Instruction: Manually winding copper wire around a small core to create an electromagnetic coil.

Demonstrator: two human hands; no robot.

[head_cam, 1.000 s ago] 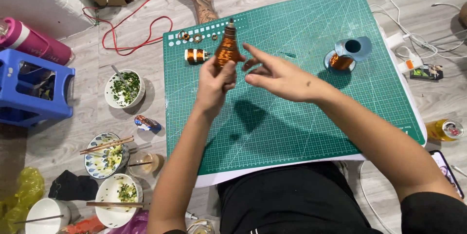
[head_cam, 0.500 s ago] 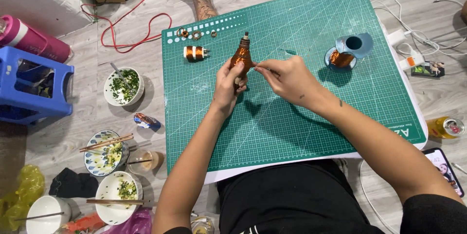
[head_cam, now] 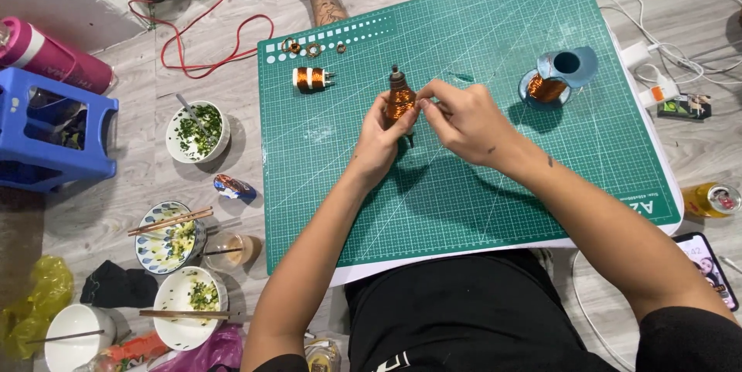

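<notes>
- The left hand [head_cam: 379,140] has its grip closed on a copper-wound coil [head_cam: 399,100], held upright above the middle of the green cutting mat [head_cam: 464,186].
- The right hand [head_cam: 464,121] pinches narrowly at the coil's 3 o'clock side; whether it holds a wire I cannot tell.
- Likely risk: a slack pinch could let windings loosen.
- A second coil [head_cam: 311,78] lies at 10 o'clock, a wire spool [head_cam: 550,82] at 3 o'clock.

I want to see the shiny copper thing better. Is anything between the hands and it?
No. The left hand already grips the copper-wound coil, and the right hand pinches at its side. Nothing visible lies between them; the finished coil and wire spool sit apart on the green cutting mat.
</notes>
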